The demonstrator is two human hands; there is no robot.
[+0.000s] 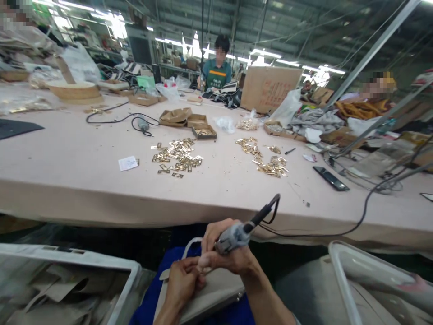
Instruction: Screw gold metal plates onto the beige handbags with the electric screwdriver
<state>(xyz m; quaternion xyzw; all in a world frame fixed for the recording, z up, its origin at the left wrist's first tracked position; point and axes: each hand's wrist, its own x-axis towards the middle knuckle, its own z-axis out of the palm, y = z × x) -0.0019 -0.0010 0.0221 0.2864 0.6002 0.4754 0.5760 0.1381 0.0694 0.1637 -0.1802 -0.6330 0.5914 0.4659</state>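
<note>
My right hand [226, 247] is wrapped round a grey corded power tool [237, 234], its tip pointing down at a beige bag piece [209, 293] on my lap. The tool's black cable [338, 232] runs up and right onto the table. My left hand [182, 282] pinches the beige piece right beside the tool tip, fingers closed on it. A white strap [190, 246] loops up behind my hands.
A long pink table [84, 171] carries piles of gold metal fittings [177, 155], another gold pile [267, 162], small cardboard boxes [189, 119], a black phone [330, 178] and a second tool [142, 124]. Grey bins [128, 275] flank my lap. People sit across the table.
</note>
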